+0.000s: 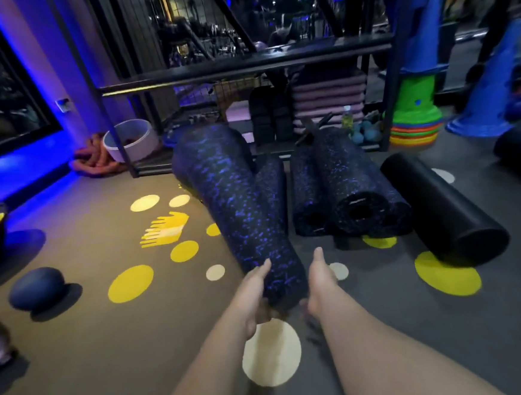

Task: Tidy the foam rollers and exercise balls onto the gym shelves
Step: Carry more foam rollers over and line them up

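Currently gripping the near end of the speckled foam roller [237,199] with left hand [256,294] and right hand [320,281], mid-carry; next, likely steering it onto the shelf [242,64], upper centre.

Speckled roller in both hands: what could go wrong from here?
The left hand and right hand hold the roller only at its near end, so its far end could sag or swing into the shelf rail. It could also knock the smaller roller beside it.
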